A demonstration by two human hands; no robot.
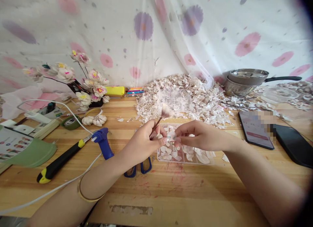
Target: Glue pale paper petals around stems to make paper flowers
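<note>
Both hands meet over a clear divided plastic box (182,159) that holds thin, whitish petal-like flakes (168,152). My left hand (144,140) is closed around a thin brown stem with a pale, fan-shaped tip (166,112), which points up and to the right. Between its thumb and fingers, a small whitish flake (172,135) also shows. From the other side, my right hand (195,134) pinches the same flake with thumb and fingertips. Blue-handled scissors (146,165) lie beneath my left wrist, their blades hidden.
A large heap of dry flakes (146,106) lies behind the box. At left are a blue glue gun (104,143), a black-and-yellow-handled tool (61,160), a white cord and petal flowers (94,86). Two phones (255,129) and metal pans (244,80) are at right.
</note>
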